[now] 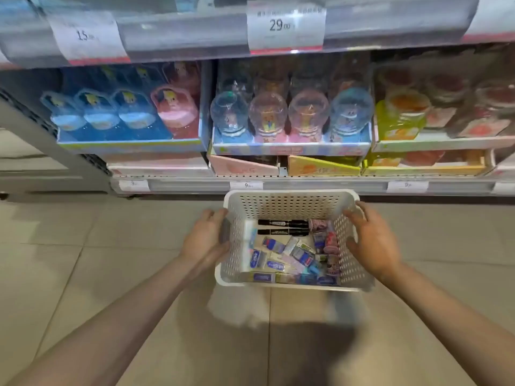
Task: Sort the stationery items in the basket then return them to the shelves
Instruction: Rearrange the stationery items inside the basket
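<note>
1. Nearest to me, two bare forearms reach forward over the tiled floor [83,246], which carries a dark shadow below the basket.
2. My left hand [204,238] presses against the left wall of the white perforated basket [289,207], fingers curled round its upper corner; my right hand [372,243] lies against the right wall with fingers spread and only loosely bent, and I cannot tell whether it truly grips.
3. The basket is held between the two hands just in front of the lowest shelf, its long axis running away from me toward the shelves.
4. Inside it, two black markers [282,227] lie side by side near the far wall, long axes running left to right; their white lettering is too small to read.
5. Nearer me sits a jumble of small blue-and-white packets [274,264], with pink rolls [330,242] along the right wall; motion blur hides their labels.
6. Beyond, the shelf edge [306,185] bears price tags starting with "9".
7. Above it stand clear globe toys [289,115] in a display tray, blue and pink domed toys [122,112] to the left, and yellow and red packs [401,112] to the right, blurred.
8. Farthest up, tags read "15" [86,36] and "29" [285,25]; the rest is cut off.
</note>
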